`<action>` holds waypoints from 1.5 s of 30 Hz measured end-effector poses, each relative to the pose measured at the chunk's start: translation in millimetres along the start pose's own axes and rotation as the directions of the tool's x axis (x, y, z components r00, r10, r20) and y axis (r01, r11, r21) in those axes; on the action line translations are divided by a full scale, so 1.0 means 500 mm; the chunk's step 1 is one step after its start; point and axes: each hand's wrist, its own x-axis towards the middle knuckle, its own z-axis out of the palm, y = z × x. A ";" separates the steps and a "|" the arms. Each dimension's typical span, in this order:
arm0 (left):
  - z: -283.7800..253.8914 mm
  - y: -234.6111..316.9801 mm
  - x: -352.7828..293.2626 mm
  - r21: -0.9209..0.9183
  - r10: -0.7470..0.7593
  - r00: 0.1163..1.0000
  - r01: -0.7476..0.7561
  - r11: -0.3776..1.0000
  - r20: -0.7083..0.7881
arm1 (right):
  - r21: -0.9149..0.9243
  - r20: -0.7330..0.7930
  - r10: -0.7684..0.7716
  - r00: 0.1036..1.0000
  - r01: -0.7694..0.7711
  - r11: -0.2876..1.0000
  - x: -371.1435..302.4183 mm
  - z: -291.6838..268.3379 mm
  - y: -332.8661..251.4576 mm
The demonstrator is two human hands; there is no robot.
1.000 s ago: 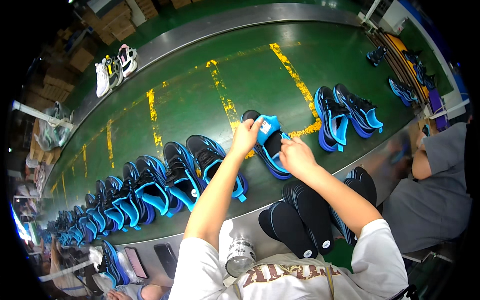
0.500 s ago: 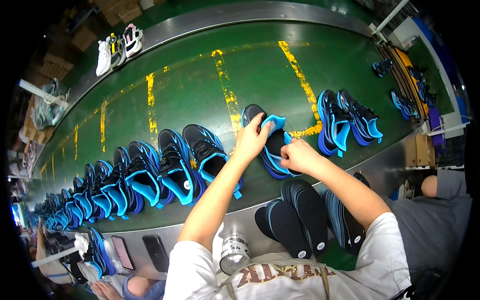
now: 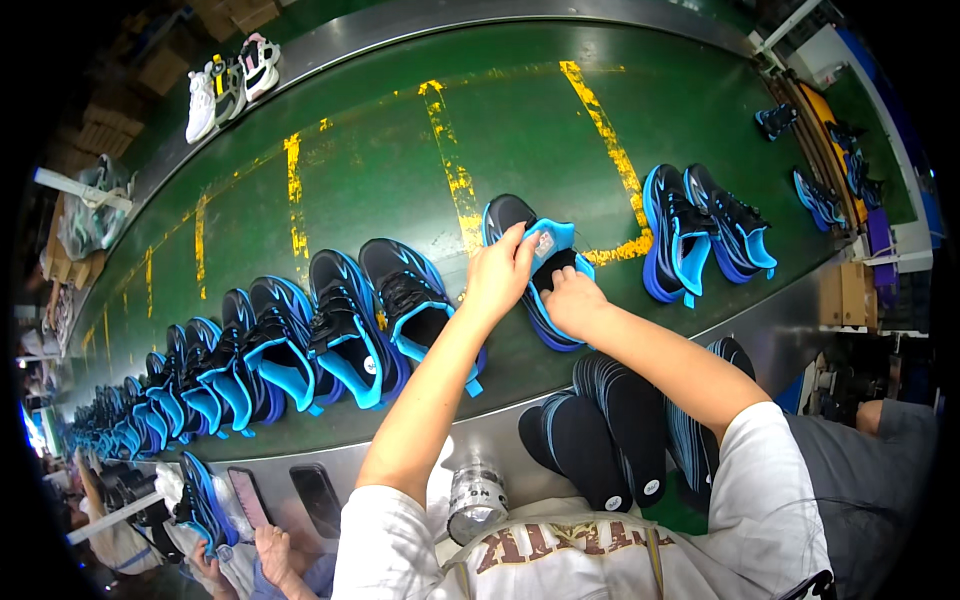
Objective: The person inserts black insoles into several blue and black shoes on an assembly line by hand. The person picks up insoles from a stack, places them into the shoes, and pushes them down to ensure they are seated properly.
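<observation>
A black sneaker [image 3: 511, 213] with a bright blue lining and sole stands on the green belt, toe pointing away from me. My left hand [image 3: 495, 275] pinches its tongue [image 3: 553, 240] and holds it up and forward, widening the opening. The curled fingers of my right hand [image 3: 576, 303] reach into the shoe over the heel side. The dark interior hides those fingertips, so what they grip or press does not show. Stacks of black insoles [image 3: 590, 455] with blue lines lie on the metal ledge just below the shoe.
Several matching sneakers [image 3: 340, 320] line the belt [image 3: 380, 160] on the left. Another pair [image 3: 680, 235] stands to the right. Along the near ledge are a silver roll [image 3: 477, 505] and two phones [image 3: 316, 500]. A co-worker's hands [image 3: 275, 550] show at lower left. Pale shoes [image 3: 200, 105] sit on the far rail.
My right hand has moved from the heel collar forward and deeper into the sneaker. My left hand stays on the tongue. The co-worker's hand has come up beside a phone.
</observation>
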 end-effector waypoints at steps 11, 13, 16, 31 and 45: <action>0.026 -0.014 0.021 -0.107 0.138 0.964 -0.166 0.980 -0.227 | -0.129 0.176 -0.217 0.960 0.241 0.962 0.018 -0.004 0.032; 0.023 -0.019 0.028 0.088 0.368 0.892 -0.358 0.930 -0.263 | -0.006 0.189 -0.272 0.944 0.278 0.961 -0.013 -0.031 0.039; 0.017 -0.027 0.027 0.075 0.322 0.946 -0.324 0.943 0.040 | 0.140 0.285 -0.266 0.921 0.234 0.962 -0.043 -0.061 0.033; -0.002 0.077 -0.092 0.306 0.507 0.862 -0.484 0.820 0.004 | 0.606 -0.500 0.412 0.762 -0.032 0.794 -0.272 0.095 -0.080; -0.018 0.166 0.184 -0.308 0.004 0.995 -0.036 0.951 -0.104 | 0.701 -0.265 0.603 0.752 -0.279 0.657 -0.556 0.203 -0.115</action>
